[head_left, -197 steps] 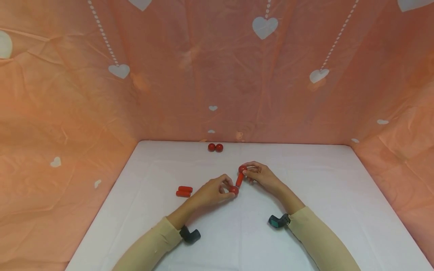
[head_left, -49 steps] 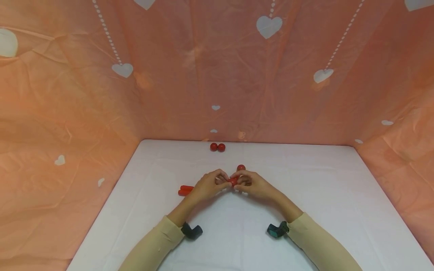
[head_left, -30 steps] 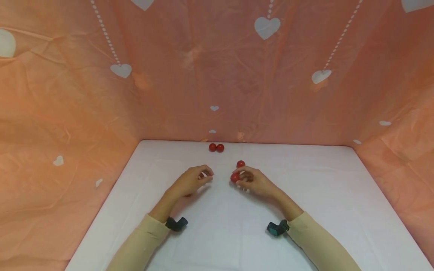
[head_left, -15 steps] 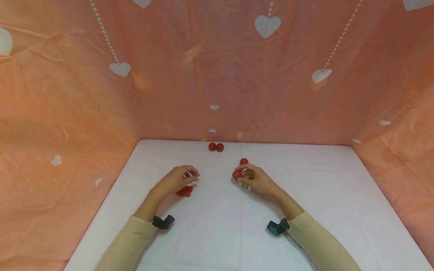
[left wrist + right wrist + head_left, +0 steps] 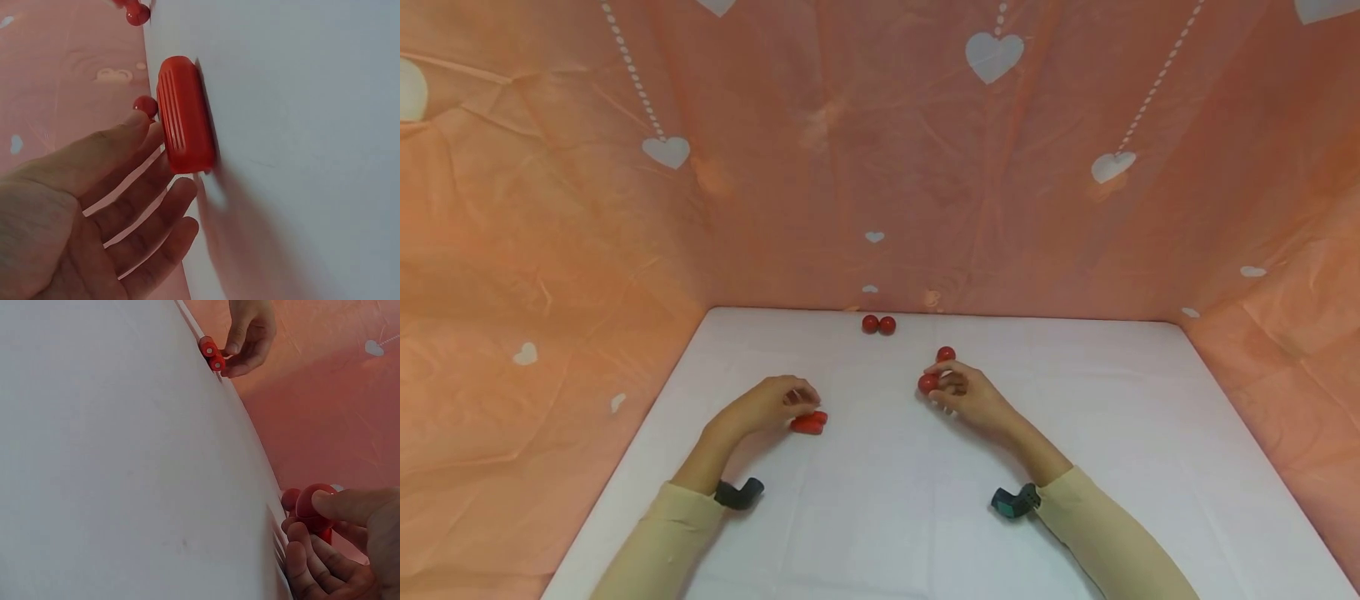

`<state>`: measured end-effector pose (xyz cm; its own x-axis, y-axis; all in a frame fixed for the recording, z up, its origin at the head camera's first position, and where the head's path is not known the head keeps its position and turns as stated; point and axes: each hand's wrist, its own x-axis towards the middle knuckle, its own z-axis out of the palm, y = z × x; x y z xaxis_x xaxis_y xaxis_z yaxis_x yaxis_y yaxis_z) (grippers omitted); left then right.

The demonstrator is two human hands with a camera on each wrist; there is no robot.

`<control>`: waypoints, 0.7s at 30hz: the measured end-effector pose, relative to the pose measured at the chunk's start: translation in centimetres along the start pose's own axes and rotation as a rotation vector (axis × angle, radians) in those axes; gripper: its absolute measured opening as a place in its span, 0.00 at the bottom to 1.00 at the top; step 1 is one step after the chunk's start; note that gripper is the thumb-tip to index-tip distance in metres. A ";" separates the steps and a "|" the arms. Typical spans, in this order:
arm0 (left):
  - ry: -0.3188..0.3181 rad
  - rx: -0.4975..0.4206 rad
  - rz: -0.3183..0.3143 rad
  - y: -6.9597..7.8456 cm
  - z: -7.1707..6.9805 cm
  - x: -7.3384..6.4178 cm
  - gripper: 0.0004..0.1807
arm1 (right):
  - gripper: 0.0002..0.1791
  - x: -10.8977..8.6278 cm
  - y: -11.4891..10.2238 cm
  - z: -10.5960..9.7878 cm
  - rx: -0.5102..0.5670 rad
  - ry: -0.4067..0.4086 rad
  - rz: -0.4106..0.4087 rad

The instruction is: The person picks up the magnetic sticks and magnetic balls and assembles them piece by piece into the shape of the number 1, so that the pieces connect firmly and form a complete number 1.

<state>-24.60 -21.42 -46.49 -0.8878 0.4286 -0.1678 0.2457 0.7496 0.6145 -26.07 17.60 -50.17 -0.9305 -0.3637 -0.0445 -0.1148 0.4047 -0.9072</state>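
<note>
The near red ball (image 5: 928,383) is pinched by the right hand (image 5: 976,398) right of the bench's middle, and the far red ball (image 5: 946,354) sits just beyond it, slightly to the right. Compared with half a second ago, both balls have shifted a little far and right with that hand.

To the left, the near red rod (image 5: 807,427) and far red rod (image 5: 820,416) lie side by side on the bench (image 5: 865,508). The left hand (image 5: 769,406), which held a ball in the earliest frame, has come over to them; its fingers are loosely bent and spread apart, gripping nothing, and I cannot tell whether they touch the rods.

The left wrist view shows lengthwise grooves on a rod, too small to see from the head. The right wrist view shows the rods' ends, each with a pale round spot, and the right thumb pressed on its ball.

At the far edge, the pair of red balls (image 5: 870,323) rests as before, before an orange cloth (image 5: 850,150) with pale hearts (image 5: 994,57)
</note>
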 end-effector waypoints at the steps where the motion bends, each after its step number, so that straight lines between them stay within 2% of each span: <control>1: -0.004 0.001 0.000 0.0 -0.1 -0.1 0.09 | 0.21 0.0 0.0 -0.1 0.003 0.000 0.003; 14: -0.017 0.009 -0.020 0.3 0.1 -0.4 0.07 | 0.21 0.4 0.5 -0.7 0.051 -0.001 0.013; 21: -0.002 0.054 -0.018 0.0 0.5 -0.2 0.07 | 0.21 0.4 0.9 -0.8 0.074 -0.009 0.008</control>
<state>-24.26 -21.20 -46.82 -0.8912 0.4163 -0.1800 0.2510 0.7833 0.5686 -26.83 18.51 -50.65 -0.9279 -0.3686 -0.0553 -0.0812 0.3448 -0.9352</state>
